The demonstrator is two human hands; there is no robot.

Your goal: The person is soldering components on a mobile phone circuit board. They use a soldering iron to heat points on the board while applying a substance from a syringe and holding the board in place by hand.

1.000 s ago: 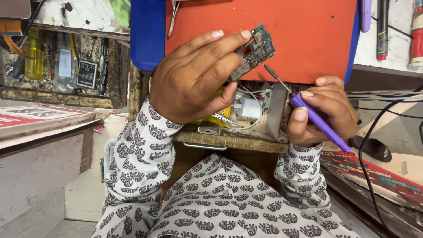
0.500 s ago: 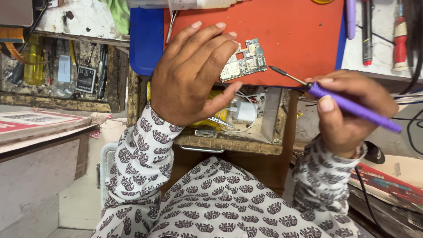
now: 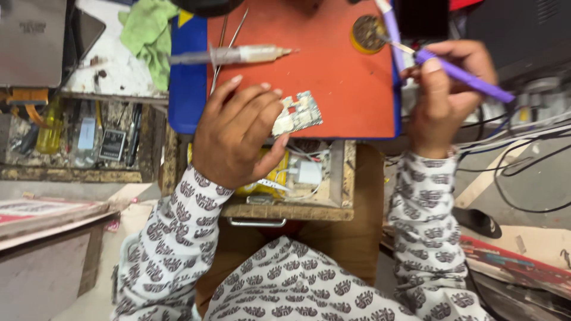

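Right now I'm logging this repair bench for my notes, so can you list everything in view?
Circuit board: one, pale with small parts, held at the mat's near edge.
Soldering iron: one, purple handle, in the right hand, tip at the tin.
Round tin: one, yellow rim, far right of the mat.
Orange mat: one, on the blue tray.
Blue tray: one, under the mat.
Syringe: one, clear, lying on the mat.
Tweezers: one pair, metal, far side of the mat.
Green cloth: one, left of the tray.
Open drawer: one, wooden, below the tray.
Left hand: fingers pinch the board.
Right hand: grips the iron.
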